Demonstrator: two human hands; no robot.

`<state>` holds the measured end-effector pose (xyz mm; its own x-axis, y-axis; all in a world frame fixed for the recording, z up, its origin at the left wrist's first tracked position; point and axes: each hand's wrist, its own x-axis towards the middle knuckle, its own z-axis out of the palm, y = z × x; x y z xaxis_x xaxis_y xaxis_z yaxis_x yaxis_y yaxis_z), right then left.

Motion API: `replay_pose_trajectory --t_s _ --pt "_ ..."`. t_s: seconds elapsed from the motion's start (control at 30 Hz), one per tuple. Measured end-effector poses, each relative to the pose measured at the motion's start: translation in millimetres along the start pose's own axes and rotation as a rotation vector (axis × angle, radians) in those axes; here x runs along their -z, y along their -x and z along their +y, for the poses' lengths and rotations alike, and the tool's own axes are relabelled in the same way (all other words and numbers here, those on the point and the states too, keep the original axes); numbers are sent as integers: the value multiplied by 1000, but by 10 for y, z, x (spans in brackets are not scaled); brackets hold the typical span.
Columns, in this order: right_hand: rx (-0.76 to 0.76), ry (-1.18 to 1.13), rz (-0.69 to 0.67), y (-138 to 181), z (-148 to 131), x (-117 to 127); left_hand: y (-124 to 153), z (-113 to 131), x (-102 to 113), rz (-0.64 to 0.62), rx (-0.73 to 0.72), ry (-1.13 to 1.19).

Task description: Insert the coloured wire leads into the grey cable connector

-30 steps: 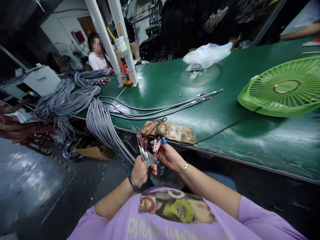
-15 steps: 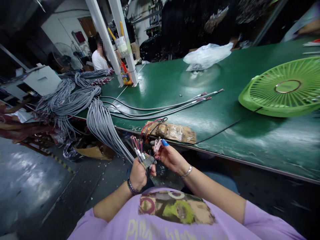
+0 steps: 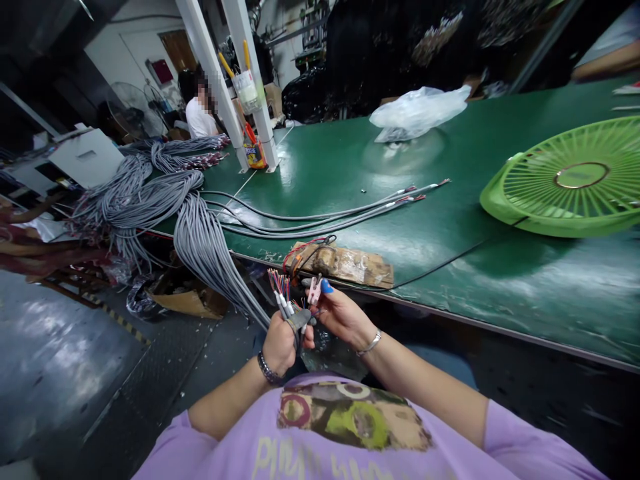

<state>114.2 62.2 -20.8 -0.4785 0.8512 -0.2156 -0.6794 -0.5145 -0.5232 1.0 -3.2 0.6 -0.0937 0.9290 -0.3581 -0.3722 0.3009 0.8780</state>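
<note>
My left hand [image 3: 278, 345] is closed around the end of a grey cable [image 3: 299, 321], whose thin coloured wires [image 3: 278, 283] fan upward from my fist. My right hand [image 3: 339, 312], with a blue cover on one fingertip, pinches a small pink clip-like tool [image 3: 315, 290] right beside those wires. Both hands hover just below the near edge of the green table [image 3: 450, 220]. A silver bracelet sits on my right wrist, a dark watch on my left.
A big bundle of grey cables [image 3: 200, 240] hangs over the table's left edge, and several loose cables [image 3: 320, 217] lie across it. A wooden block [image 3: 350, 264] with red wires sits at the near edge. A green fan grille [image 3: 570, 180], a plastic bag [image 3: 420, 110] and a seated person [image 3: 200, 110] lie beyond.
My left hand tilted the wire ends slightly left and back, while my right hand stayed close with the pink tool. The view shifted a little.
</note>
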Motion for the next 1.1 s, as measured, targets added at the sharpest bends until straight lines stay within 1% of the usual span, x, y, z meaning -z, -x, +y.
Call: replay_pose_trajectory --t_s 0.2,0.3,0.37,0.47,0.53,0.63,0.77,0.93,1.0,1.1 --pt "-26 43 -24 15 13 2 1 16 4 1 19 -21" --pt "-52 50 -37 28 3 2 23 16 15 0 -6 -22" --pt "-78 48 -47 47 -14 4 58 9 26 -23 -34 -22" --pt "-118 57 -86 109 -43 25 126 -18 50 -37 -74 -23" --pt "-145 100 -132 172 -56 47 163 -43 67 -19 -93 -28" --pt "-183 231 -175 260 -58 69 188 -80 83 -13 -117 -41" --pt "-201 357 -140 303 -71 34 177 -120 99 -56 -125 -100" --pt "-188 512 -155 304 -123 -54 159 -153 138 -184 -81 -245" --pt "-155 553 -142 295 -125 -50 165 -153 143 -189 -87 -260" --pt "-103 460 -45 255 -110 19 186 -133 136 -139 -109 -202"
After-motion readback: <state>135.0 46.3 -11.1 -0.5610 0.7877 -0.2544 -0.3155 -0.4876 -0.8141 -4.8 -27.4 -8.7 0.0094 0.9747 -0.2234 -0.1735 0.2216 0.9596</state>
